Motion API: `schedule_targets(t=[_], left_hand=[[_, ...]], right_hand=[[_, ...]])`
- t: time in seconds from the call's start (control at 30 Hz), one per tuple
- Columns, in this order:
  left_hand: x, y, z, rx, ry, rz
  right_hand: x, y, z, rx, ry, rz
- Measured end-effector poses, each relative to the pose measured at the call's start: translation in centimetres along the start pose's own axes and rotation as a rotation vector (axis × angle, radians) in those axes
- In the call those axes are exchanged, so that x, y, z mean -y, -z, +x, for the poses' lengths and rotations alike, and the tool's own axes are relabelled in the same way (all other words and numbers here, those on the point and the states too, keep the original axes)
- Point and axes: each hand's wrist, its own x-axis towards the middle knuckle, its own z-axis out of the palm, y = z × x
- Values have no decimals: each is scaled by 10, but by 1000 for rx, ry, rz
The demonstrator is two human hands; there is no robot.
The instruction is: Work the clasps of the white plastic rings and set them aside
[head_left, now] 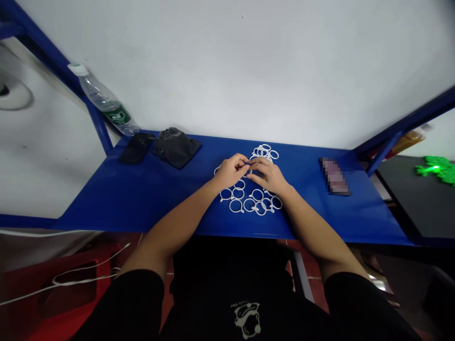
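Observation:
My left hand [231,170] and my right hand [268,175] meet over the middle of the blue table [142,194], fingertips almost touching. Both are closed in a pinch around a small white ring [246,173], mostly hidden by the fingers. Loose white rings, each with a small knob or eyelet on its rim, lie around them. One group [260,208] is in front of my right hand, a few rings [236,205] lie below my left hand, and another cluster [264,151] sits behind the hands toward the wall.
A black pouch [177,147] and a dark flat object [136,148] lie at the back left, beside a clear plastic bottle [106,102] leaning on the blue frame. On the right is a phone [334,176], its screen blurred. A red stool [71,289] stands below left.

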Motion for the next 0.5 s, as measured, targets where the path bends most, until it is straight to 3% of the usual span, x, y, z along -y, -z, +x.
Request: schedule_targets(t=[0.27, 0.4, 0.5], left_hand=[[-2, -1, -2, 34, -206, 4], [0, -1, 0, 34, -210, 89], [2, -1, 1, 36, -179, 102]], right_hand=[[-10, -2, -4, 22, -107, 24], [-9, -3, -6, -42, -251, 52], [-5, -2, -4, -36, -258, 103]])
